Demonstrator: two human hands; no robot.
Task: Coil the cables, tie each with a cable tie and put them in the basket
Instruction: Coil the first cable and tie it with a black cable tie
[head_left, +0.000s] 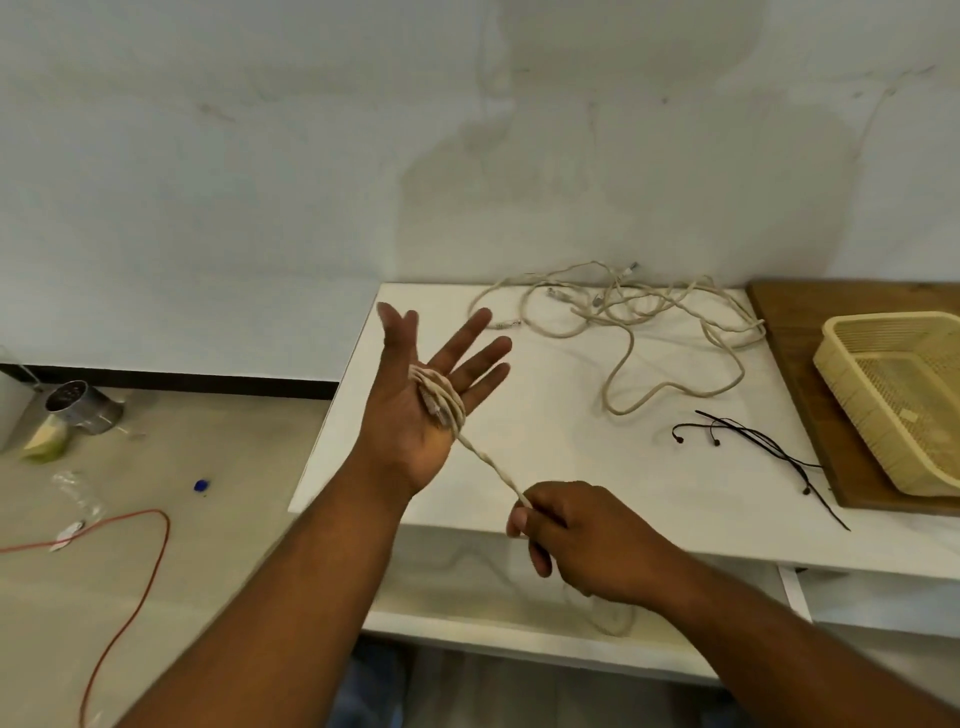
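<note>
We are noting the network cable (488, 465) running taut toward lower right from the left hand (410, 421), fingers (480, 358) spread, to the right hand (587, 540) pinching it.

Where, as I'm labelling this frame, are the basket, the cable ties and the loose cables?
basket (857, 405), head view, its near wall.
cable ties (753, 434), head view, where the black strands bunch.
loose cables (618, 306), head view, middle of the tangle.
</note>
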